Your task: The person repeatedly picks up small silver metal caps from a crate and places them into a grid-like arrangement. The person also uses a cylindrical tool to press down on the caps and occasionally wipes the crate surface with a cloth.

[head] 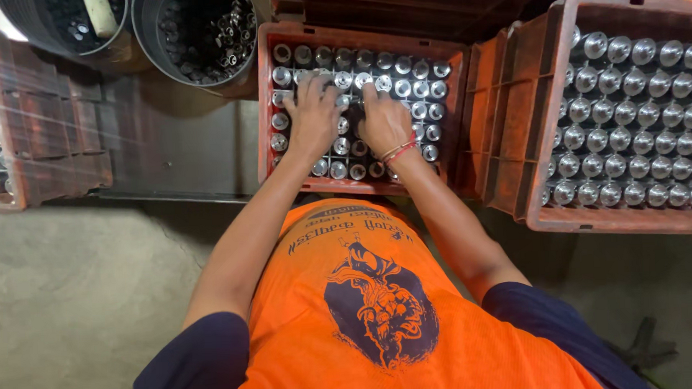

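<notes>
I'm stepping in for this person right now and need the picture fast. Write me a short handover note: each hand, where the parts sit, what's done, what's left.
Left hand: palm down on the shiny metal cylinders in the middle crate, fingers spread over the upper rows; grip hidden.
Right hand: beside it, also pressed on the cylinders, thread band at the wrist.
Done: middle crate looks nearly packed with upright cylinders; right crate is full in neat rows.
Left: rows under the hands look uneven, probably want straightening. More loose metal parts wait in the two dark buckets beyond.
</notes>
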{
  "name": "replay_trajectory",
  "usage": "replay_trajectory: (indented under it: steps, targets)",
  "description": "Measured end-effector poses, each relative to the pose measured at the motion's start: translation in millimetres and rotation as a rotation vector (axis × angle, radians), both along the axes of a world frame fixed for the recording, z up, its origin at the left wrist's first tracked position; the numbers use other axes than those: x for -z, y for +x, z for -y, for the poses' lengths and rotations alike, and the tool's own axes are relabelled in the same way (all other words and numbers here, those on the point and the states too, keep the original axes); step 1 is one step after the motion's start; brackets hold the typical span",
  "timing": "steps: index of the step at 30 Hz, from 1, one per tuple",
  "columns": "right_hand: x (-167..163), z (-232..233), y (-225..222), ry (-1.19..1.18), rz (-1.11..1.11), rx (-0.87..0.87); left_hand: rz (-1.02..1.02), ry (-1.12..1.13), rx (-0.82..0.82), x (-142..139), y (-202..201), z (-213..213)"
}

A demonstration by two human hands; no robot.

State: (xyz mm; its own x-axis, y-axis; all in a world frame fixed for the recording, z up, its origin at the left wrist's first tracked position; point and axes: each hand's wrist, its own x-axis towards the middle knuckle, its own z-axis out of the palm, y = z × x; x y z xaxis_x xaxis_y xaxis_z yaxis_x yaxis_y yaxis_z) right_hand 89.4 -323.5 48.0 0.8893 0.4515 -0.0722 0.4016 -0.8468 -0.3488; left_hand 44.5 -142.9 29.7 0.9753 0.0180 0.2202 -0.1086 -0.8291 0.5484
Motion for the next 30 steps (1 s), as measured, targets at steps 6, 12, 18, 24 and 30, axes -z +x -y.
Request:
replay_trajectory:
  steps: [6,12,18,24,30]
  targets:
    - [-4.0,13.2,-1.7,0.372,0.080,-0.079,-0.289,-1.511,-0.304,7.0,3.3,-25.0]
    - [-2.7,8.4,1.1,0.240,-0.010,0.049,-0.339,-0.524,-0.116,0.9,18.4,-20.4]
    - [3.1,-1.4,-4.7,0.229,0.136,0.002,-0.380,-0.015,0.072,-19.1,13.6,2.2]
    - [7.4,-0.5,-12.0,0.209,0.152,-0.069,-0.280,0.130,0.214,-14.2,25.7,13.4]
    - [8.4,5.2,-0.8,0.388,0.106,0.062,-0.140,0.148,0.247,-19.0,29.5,-14.5]
